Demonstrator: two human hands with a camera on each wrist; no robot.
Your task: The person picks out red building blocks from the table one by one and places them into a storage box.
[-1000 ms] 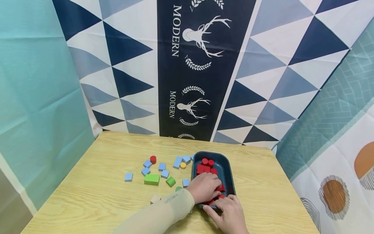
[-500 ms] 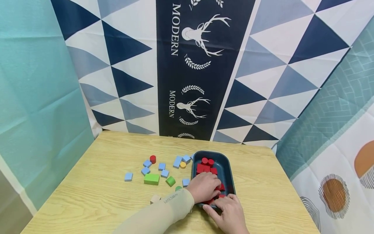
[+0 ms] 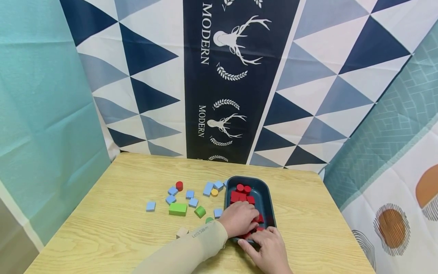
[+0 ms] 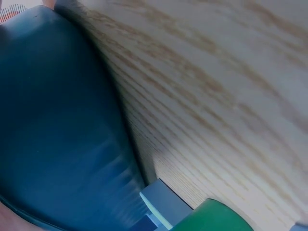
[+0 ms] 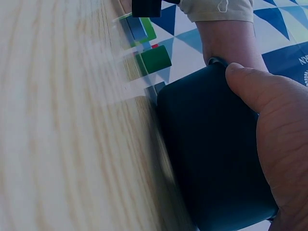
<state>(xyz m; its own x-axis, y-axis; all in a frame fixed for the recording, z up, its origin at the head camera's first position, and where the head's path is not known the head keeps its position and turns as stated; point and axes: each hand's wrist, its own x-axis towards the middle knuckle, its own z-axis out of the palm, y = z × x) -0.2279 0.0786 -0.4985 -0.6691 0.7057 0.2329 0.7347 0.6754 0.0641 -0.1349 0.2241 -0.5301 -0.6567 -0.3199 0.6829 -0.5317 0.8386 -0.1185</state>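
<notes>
A dark blue tray with rounded corners holds several red blocks of square and round shapes. My left hand reaches over its left rim, fingers bent down among the red blocks. Those fingertips are partly hidden, and I cannot tell whether they pinch a block. At the near right corner my right hand grips the tray's rim, with the thumb outside and the fingers over the edge. The tray's outer wall fills much of the left wrist view, where the left fingers are out of sight.
Left of the tray, several light blue blocks are scattered on the wooden table. Among them lie a green rectangular block, a green curved block, a red cylinder and a yellow disc. A beige block sits by the left sleeve.
</notes>
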